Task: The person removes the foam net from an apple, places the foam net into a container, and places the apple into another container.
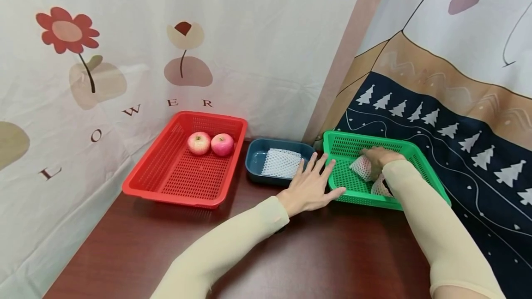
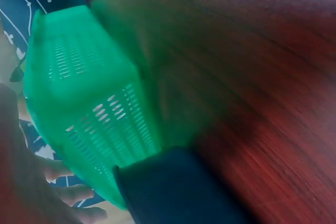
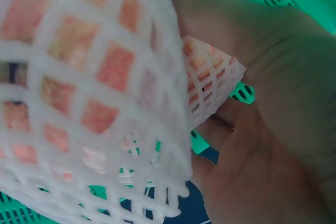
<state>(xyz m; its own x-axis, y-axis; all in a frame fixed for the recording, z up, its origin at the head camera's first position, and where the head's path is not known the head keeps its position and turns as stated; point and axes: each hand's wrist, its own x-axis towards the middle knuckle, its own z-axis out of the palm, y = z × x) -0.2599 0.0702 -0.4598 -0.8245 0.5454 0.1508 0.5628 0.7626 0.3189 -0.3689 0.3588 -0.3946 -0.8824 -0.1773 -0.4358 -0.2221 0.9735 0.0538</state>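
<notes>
My right hand [image 1: 378, 157] reaches into the green basket [image 1: 353, 140] and grips an apple in a white foam net [image 3: 210, 77], thumb on one side and fingers on the other. A second netted apple [image 1: 380, 188] lies nearer the basket's front, partly hidden by the forearm; it fills the left of the right wrist view. My left hand [image 1: 309, 186], fingers spread, hovers between the dark blue tray [image 1: 254, 163] and the green basket. Inside the tray lies a flattened white foam net [image 1: 280, 161].
A red basket [image 1: 183, 193] stands at the left with two bare apples, one pale pink [image 1: 199, 143] and one deeper pink [image 1: 222, 144]. Printed curtains [image 1: 266, 36] hang behind the containers. The dark wooden table [image 1: 324, 253] extends in front.
</notes>
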